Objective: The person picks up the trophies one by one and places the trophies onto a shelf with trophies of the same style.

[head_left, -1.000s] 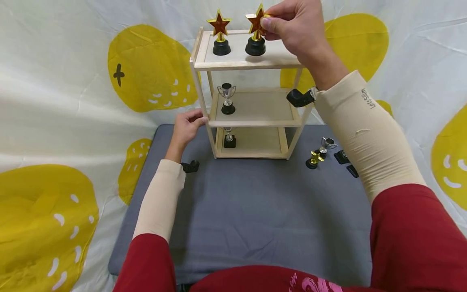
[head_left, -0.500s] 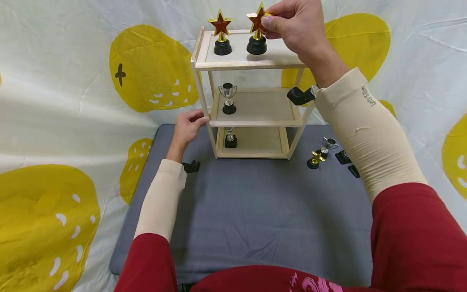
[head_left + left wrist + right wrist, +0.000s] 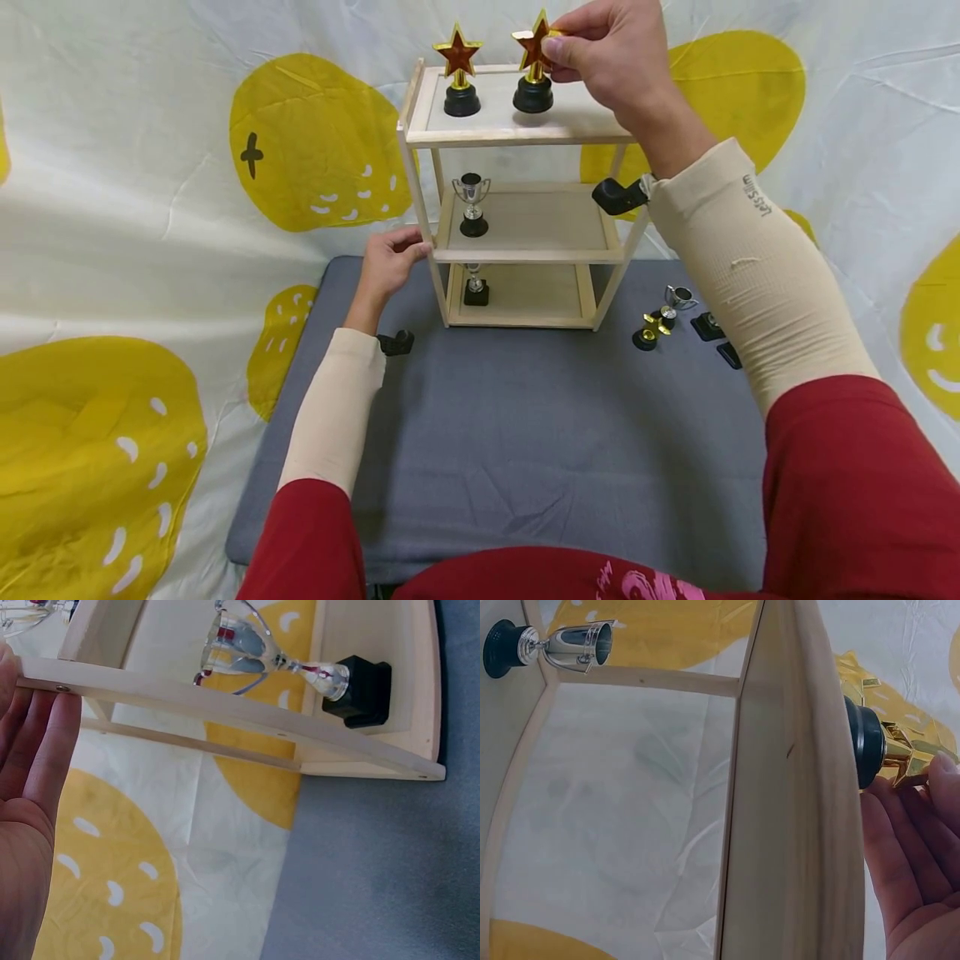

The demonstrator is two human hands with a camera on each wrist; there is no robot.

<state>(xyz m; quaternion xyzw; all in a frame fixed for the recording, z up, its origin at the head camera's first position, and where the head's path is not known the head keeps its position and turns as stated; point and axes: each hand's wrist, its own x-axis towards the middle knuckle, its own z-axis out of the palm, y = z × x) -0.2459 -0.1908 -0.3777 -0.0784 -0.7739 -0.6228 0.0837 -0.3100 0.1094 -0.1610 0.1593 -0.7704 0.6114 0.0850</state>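
Note:
In the head view my right hand [image 3: 615,62] pinches the star of a gold-and-red star trophy [image 3: 533,93] over the top shelf. A shadow lies beneath its black base; whether the base touches the board I cannot tell. A matching star trophy [image 3: 461,101] stands upright to its left. My left hand [image 3: 388,265] grips the left post of the light wooden three-tier shelf [image 3: 517,257], fingers and thumb on either side of the post [image 3: 187,701] in the left wrist view. Silver cup trophies stand on the middle tier [image 3: 472,204] and bottom tier [image 3: 356,690].
Right of the shelf, a silver cup trophy [image 3: 678,298], a small gold trophy [image 3: 645,338] and black-based pieces [image 3: 707,327] lie on the grey table [image 3: 555,433], partly behind my right forearm. A white cloth with yellow patterns [image 3: 315,142] hangs close behind the shelf.
The head view has shifted slightly. Both hands keep their holds, and the star trophy in my right hand has hardly moved relative to the shelf.

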